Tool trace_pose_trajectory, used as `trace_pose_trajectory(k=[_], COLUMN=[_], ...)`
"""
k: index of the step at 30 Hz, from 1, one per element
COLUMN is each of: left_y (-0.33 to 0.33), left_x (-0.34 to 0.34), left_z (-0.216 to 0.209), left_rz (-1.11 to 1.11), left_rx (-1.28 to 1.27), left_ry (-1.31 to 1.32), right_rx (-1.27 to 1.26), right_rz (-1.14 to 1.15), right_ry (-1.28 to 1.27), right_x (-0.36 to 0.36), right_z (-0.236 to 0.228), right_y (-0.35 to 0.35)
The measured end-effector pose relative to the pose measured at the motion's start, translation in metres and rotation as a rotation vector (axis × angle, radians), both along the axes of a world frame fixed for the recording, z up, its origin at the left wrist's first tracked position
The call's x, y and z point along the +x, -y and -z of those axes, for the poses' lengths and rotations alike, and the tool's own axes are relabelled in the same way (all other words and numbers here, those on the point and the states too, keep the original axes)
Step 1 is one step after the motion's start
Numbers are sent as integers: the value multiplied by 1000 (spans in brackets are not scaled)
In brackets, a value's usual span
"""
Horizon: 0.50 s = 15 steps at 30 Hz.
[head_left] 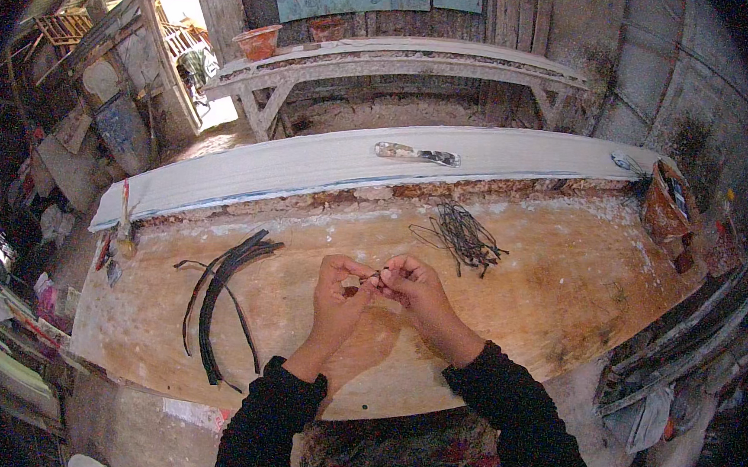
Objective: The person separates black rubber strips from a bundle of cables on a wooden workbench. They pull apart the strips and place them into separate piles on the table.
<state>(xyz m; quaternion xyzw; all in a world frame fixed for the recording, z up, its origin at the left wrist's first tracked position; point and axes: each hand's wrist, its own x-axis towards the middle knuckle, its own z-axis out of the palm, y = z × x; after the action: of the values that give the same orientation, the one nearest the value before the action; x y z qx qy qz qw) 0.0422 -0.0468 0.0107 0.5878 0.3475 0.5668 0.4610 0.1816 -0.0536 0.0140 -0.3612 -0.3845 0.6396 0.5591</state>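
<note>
Over the middle of the wooden tabletop [525, 305], my left hand [340, 299] and my right hand [426, 300] meet with fingertips pinched together. Between them is a short, thin dark strip [377, 277], mostly hidden by the fingers. Left of my hands lies a curved bundle of long black strips [211, 309], with a few loose strips spread beside it. Beyond my right hand sits a tangled pile of thin dark strips [465, 238], some bent into loops.
A long white panel [301, 159] runs along the table's far side, with a smeared flat tool [417, 154] on it. An orange-brown bucket [666, 206] stands at the far right, a brush [126, 225] at the left end. Behind is a whitish bench [386, 65] with a reddish pot [258, 43].
</note>
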Motion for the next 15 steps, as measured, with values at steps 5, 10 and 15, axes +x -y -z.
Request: trace_pose_trajectory(k=[5, 10, 15], left_y=[2, 2, 1], left_x=[4, -1, -1], left_z=[-2, -2, -1], left_rz=[39, -12, -10], left_rx=[3, 47, -4], left_ry=[58, -73, 9], right_rx=[-157, -129, 277], right_rz=[-190, -125, 234], right_ry=[-366, -254, 528], right_x=[7, 7, 1], right_z=[6, 7, 0], right_y=[-3, -2, 4])
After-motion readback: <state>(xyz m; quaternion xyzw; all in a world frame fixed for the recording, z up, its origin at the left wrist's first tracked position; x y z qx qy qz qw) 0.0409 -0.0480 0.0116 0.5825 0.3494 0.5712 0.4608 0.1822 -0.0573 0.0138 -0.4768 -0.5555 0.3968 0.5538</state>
